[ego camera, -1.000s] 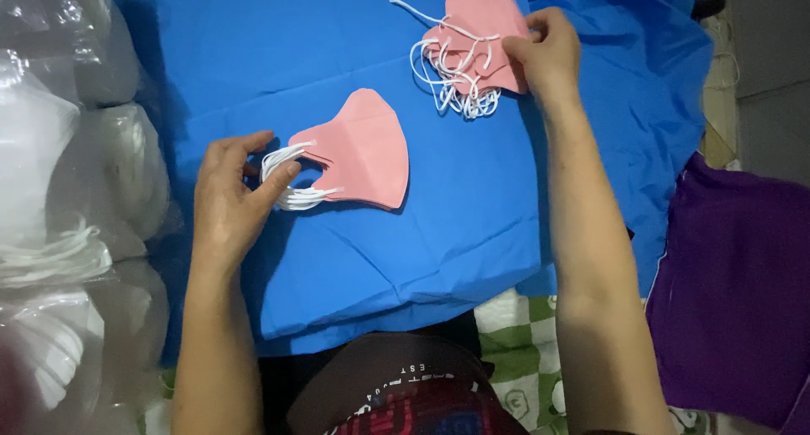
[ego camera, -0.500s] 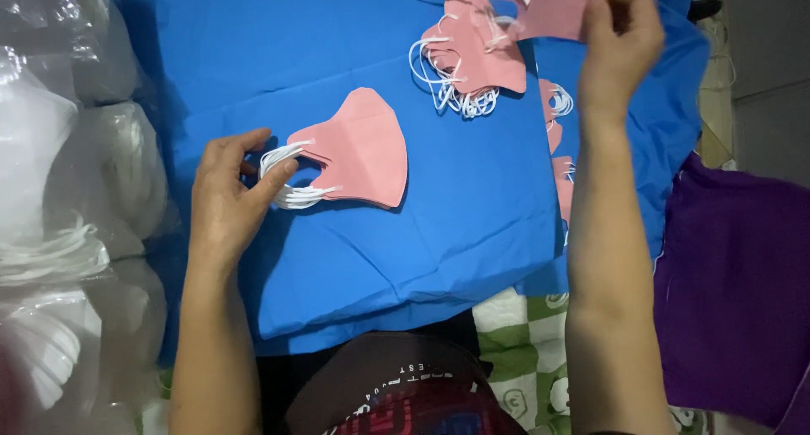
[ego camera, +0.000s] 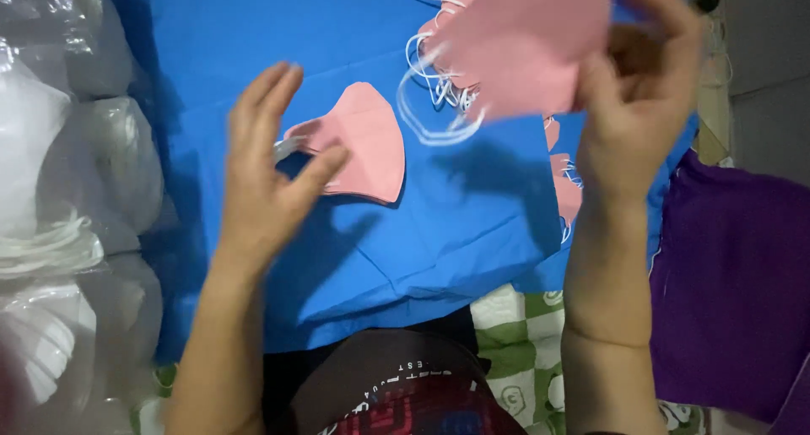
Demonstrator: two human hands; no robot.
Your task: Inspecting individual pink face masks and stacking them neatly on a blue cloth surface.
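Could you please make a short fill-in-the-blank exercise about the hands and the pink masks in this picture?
1. The right hand holds up a ____ mask with white ear loops.
2. The left hand hovers with its fingers ____ above the folded mask.
3. The folded mask lies on a ____ cloth.
4. To the right of the cloth lies a ____ fabric.

Missing words: pink; open; blue; purple

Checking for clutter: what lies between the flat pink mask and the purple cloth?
In the head view, bare blue cloth, then more pink masks at its edge, lie between the flat pink mask and the purple cloth.
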